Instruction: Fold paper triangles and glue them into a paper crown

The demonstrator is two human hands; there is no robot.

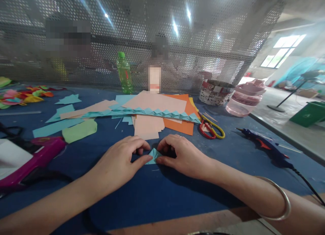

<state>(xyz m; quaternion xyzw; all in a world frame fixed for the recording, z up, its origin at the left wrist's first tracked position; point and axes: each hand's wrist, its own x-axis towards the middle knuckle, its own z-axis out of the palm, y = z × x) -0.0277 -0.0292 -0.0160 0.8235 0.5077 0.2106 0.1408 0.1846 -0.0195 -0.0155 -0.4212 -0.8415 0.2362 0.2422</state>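
A: So what's that bench actually got on it?

B: Blue tabletop (122, 208) basically fills the lower frame. Pile of paper sheets (149, 128) in the middle, with scissors (215, 136) just right of it. Small folded blue piece (154, 156) a bit below centre.

A: And the sides?

B: Magenta gadget (52, 153) lower left, pale green scrap (80, 130) near it, colourful bits (33, 96) further up the left edge. Right side — dark blue glue gun (269, 148).

A: Back row?

B: Green bottle (125, 74) left of centre, then a round basket (213, 94) and pink jug (245, 99) standing side by side, upper right.
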